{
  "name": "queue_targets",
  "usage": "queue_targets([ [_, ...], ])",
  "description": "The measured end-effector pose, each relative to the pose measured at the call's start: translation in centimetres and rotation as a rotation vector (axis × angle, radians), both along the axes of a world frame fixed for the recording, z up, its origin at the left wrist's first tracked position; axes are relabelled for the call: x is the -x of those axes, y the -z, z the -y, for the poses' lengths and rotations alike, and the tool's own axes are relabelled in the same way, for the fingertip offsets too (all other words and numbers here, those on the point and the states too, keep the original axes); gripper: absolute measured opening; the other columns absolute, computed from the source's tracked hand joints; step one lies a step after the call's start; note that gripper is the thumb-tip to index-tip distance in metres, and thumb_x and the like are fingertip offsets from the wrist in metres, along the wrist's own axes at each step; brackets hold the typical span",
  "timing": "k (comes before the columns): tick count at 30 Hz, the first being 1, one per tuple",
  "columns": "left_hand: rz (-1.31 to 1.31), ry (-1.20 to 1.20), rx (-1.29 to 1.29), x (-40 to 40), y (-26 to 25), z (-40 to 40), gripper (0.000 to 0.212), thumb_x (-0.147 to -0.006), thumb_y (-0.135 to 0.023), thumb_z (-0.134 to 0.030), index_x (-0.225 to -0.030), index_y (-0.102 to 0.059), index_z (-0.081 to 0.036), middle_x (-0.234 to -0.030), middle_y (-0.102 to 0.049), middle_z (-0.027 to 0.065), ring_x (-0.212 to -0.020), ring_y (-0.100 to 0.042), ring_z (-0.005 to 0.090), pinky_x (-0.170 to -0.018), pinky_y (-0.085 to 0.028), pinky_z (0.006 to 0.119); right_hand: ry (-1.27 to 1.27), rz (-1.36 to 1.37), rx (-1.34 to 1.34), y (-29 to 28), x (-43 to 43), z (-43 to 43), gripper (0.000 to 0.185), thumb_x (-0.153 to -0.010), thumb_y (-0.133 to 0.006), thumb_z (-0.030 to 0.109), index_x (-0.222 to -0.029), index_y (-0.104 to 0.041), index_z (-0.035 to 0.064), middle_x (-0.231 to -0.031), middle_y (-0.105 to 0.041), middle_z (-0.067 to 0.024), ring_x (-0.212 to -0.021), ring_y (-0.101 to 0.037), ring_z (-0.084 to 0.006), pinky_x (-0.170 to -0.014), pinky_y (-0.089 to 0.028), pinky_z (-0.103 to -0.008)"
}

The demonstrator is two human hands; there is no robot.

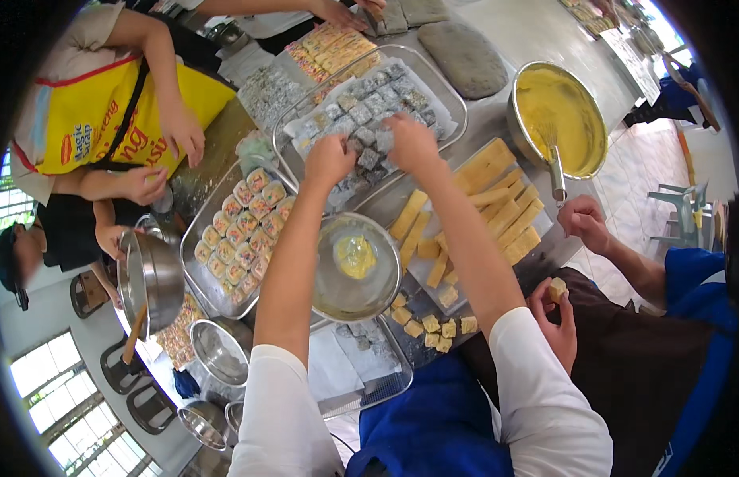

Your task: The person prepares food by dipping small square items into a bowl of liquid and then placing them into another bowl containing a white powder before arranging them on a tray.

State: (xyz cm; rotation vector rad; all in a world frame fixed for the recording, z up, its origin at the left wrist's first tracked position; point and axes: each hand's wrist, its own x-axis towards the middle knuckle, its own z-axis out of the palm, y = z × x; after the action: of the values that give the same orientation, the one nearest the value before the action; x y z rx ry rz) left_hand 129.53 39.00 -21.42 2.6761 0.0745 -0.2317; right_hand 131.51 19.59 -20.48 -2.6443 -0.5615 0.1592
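Note:
Both of my hands are over a paper-lined wire-rim tray (462, 113) of grey-coated cake cubes (375, 104). My left hand (330, 160) pinches a darker cube at the tray's near side; its fingertips partly hide that cube. Between the thumb and forefinger of my right hand (414, 143) is a pale grey coated cube (385, 142). Dark, less coated cubes (369, 159) lie between the two hands. Under my forearms stands a metal bowl (327, 298) with a little yellow mixture (355, 256) at its bottom.
Left stands a tray of sprinkle-topped cakes (235, 229). Yellow cake strips (503, 211) and small yellow cubes (432, 324) lie right. A bowl of yellow batter (560, 113) holds a whisk (554, 161). One co-worker's hand (557, 322) holds a cake piece; others stand around the table.

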Motion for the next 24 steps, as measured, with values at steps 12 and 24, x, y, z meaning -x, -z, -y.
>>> queue_targets([
  [12, 0.231, -0.607, 0.399, 34.5, -8.2, -1.7, 0.009, -0.083, -0.068, -0.009, -0.089, -0.070, -0.003, -0.066, -0.060, 0.0014, -0.051, -0.043, 0.0076, -0.048, -0.036, 0.025, 0.341, -0.139, -0.565, -7.6, 29.6, 2.1, 0.017, -0.075, -0.074, 0.011, -0.090, -0.066, 0.0062, -0.072, -0.061, -0.0082, -0.063, -0.059, -0.0223, -0.058, -0.048, -0.0347],
  [24, 0.099, 0.027, 0.151, 45.4, 3.8, 2.7, 0.039, -0.076, -0.071, -0.017, -0.112, -0.058, -0.011, -0.115, -0.057, 0.0089, -0.090, -0.066, 0.0279, -0.072, -0.055, 0.040, -0.007, -0.106, 0.202, 2.1, 44.7, -2.2, 0.037, -0.073, -0.076, 0.025, -0.097, -0.060, 0.0030, -0.088, -0.063, -0.0156, -0.075, -0.067, -0.0326, -0.062, -0.054, -0.0425],
])
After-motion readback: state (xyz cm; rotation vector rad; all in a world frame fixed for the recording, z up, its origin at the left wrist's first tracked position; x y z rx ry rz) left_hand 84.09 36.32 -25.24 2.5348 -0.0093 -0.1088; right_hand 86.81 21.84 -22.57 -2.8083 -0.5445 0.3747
